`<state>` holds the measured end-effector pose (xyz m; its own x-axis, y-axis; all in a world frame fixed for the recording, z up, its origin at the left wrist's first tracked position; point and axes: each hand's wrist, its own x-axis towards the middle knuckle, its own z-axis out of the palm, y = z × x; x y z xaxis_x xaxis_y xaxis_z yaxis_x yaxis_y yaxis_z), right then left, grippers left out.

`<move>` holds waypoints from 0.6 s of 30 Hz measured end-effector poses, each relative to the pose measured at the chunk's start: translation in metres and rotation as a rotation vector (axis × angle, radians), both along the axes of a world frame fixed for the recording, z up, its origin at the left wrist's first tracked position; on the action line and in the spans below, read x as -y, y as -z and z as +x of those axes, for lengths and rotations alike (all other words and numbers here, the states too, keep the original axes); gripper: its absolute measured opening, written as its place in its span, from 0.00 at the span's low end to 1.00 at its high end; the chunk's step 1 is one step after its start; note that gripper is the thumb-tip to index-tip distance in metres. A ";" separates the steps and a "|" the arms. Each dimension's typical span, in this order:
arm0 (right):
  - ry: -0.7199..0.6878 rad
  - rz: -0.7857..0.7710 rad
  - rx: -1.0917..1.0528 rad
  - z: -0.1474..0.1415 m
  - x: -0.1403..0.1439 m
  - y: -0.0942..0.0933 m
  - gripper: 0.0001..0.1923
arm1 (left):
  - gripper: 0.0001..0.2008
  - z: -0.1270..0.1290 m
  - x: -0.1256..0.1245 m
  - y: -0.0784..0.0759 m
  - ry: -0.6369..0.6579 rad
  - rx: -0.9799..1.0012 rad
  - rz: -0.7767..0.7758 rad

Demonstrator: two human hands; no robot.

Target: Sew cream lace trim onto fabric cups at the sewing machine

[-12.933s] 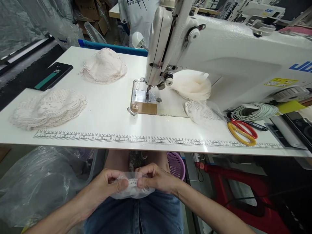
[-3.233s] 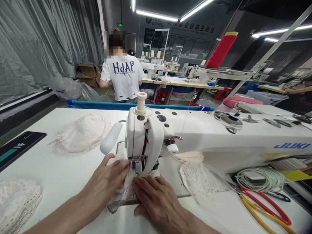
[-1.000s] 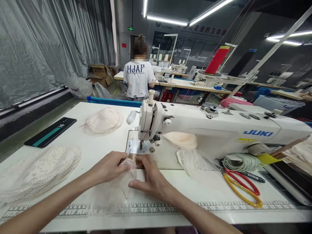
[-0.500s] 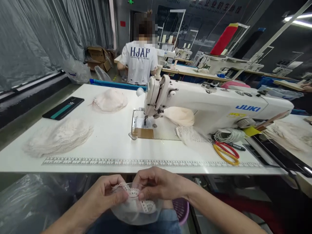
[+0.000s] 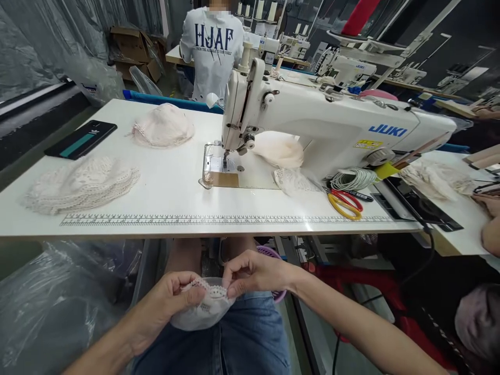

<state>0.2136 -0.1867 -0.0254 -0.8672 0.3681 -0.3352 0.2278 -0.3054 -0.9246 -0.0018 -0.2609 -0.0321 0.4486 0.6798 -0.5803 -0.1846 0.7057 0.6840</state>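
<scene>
A sheer white fabric piece with lace trim [image 5: 203, 315] hangs between my hands, above my lap and below the table's front edge. My left hand [image 5: 177, 297] pinches the lace edge at its left, thumb on top. At the right end of the same lace, my right hand [image 5: 246, 276] pinches with thumb and forefinger. The piece sags into a rounded pouch beneath the fingers. On the table beyond stands a white JUKI sewing machine [image 5: 336, 112], its needle area [image 5: 225, 161] apart from both hands.
Stacked lace pieces [image 5: 84, 182], a pale fabric pile [image 5: 162, 125] and a phone [image 5: 82, 139] lie on the table's left. Scissors [image 5: 346, 203], coiled cord [image 5: 353, 178] and fabric lie right. A purple basket [image 5: 269, 252] stands below. A person in a white shirt [image 5: 213, 52] is ahead; another person's arm [image 5: 492, 234] shows right.
The view has tilted down, showing more of my lap. Both hands still pinch the lace; my right hand has moved slightly along it, and the fabric hangs in a narrower pouch.
</scene>
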 end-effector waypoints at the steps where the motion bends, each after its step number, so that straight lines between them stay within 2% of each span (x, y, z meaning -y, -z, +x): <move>1: -0.004 -0.010 -0.002 0.001 0.001 0.002 0.16 | 0.16 0.000 0.001 0.000 0.003 0.006 -0.006; 6: 0.005 -0.036 0.022 0.003 0.009 0.012 0.19 | 0.15 0.002 0.001 0.003 0.012 0.011 -0.014; 12: 0.034 0.053 -0.028 0.006 0.008 0.019 0.21 | 0.15 0.004 0.001 0.012 -0.037 0.020 -0.035; 14: 0.050 0.202 0.011 0.007 0.009 0.014 0.18 | 0.15 0.004 0.001 0.015 -0.033 0.027 -0.029; 16: 0.141 0.457 0.074 0.007 0.014 0.007 0.16 | 0.15 0.005 0.001 0.016 -0.018 0.030 -0.006; 18: 0.263 0.746 0.119 0.005 0.022 0.000 0.19 | 0.16 0.007 -0.001 0.017 -0.005 0.023 0.033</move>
<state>0.2187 -0.2086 -0.0250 -0.6946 0.7194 -0.0044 0.3438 0.3265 -0.8804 0.0051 -0.2596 -0.0487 0.4579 0.7005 -0.5474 -0.2036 0.6820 0.7024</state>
